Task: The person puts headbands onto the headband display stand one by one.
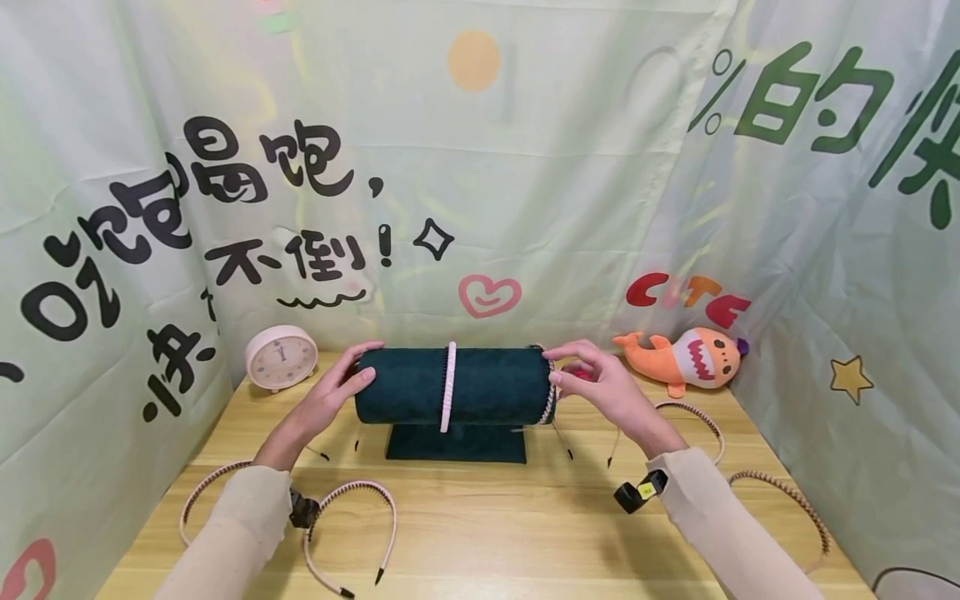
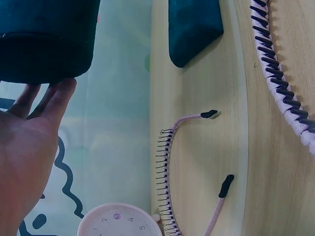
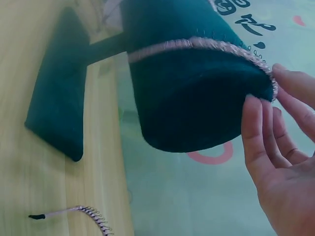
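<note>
A dark green velvet headband stand [image 1: 495, 387], a horizontal roll on a flat base [image 1: 456, 446], stands at the middle of the table. My left hand [image 1: 326, 400] holds the roll's left end, thumb in front; in the left wrist view the fingertips pass behind the end's edge. A pale pink headband [image 1: 448, 387] circles the roll's middle. Near the right end sits another headband [image 3: 167, 45], braided-looking, pink, with small wire teeth. My right hand [image 3: 288, 162] pinches this one at the roll's rim, some fingertips against the end face.
Loose headbands lie around: a pink one [image 1: 393, 508] at front left, one by the left sleeve [image 1: 217, 471], and two at right, one farther back [image 1: 705, 417] and one nearer [image 1: 795, 492]. A round clock [image 1: 281, 357] and an orange plush [image 1: 686, 358] stand along the printed curtain.
</note>
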Tool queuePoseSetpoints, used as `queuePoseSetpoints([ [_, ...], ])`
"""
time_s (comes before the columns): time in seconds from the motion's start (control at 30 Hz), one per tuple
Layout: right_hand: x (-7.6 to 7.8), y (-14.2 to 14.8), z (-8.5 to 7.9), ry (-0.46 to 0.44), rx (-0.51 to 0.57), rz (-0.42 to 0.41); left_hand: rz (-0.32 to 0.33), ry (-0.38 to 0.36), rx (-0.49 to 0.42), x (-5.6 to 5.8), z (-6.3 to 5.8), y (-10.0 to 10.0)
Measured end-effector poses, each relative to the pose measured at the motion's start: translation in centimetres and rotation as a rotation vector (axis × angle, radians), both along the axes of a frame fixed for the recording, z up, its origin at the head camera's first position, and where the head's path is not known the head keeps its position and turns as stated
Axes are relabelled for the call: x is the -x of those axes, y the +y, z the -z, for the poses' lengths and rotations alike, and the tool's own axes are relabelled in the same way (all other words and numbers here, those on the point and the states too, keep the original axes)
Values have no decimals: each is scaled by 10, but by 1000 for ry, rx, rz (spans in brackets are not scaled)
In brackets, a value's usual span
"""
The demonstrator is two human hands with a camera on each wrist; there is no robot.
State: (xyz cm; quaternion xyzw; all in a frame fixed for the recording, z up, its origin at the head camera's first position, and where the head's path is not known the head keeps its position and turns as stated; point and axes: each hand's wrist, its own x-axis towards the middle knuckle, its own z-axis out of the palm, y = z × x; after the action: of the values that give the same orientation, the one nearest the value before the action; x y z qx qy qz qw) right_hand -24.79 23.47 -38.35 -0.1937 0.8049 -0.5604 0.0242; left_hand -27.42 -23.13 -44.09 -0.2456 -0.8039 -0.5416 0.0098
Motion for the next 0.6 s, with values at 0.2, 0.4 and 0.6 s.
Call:
queuePoseSetpoints([
  [0.2, 1, 5, 7, 27, -23, -5, 0, -2, 0, -1, 0, 0],
  [0.4, 3, 8, 11, 81, -77, -43, -4, 3, -2, -1, 0, 0],
  [0.6, 3, 4, 9, 126, -99, -50, -3, 5, -1, -1, 0, 1],
])
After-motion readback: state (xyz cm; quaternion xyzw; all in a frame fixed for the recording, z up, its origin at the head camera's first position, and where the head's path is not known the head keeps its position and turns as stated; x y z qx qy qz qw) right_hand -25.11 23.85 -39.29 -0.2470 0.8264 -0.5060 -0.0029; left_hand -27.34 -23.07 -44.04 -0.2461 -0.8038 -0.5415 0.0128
